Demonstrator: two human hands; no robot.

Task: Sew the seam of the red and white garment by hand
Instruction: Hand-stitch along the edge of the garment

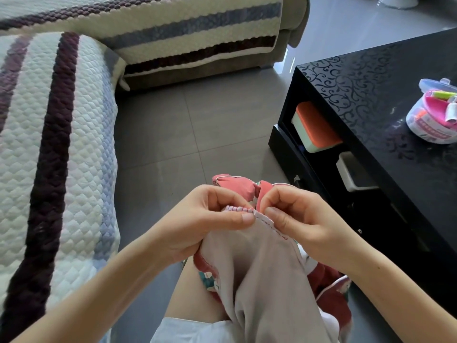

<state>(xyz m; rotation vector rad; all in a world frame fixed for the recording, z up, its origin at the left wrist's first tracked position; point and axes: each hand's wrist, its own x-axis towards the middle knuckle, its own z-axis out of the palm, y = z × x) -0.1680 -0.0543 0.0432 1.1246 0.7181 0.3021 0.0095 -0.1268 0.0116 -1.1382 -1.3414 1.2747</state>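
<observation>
Striped quilted sofa cover noted at 9 o'clock. Black patterned table at 3 o'clock, with a clear sewing box set on it at 2 o'clock. Red and white garment is draped over the lap at 6 o'clock. Its gathered seam is raised to centre, pinched by the left hand from 9 o'clock and by the right hand from 3 o'clock.

Nothing can be read: the only lettering is pale print on a red label round the clear tub on the black surface, too blurred to make out.
</observation>
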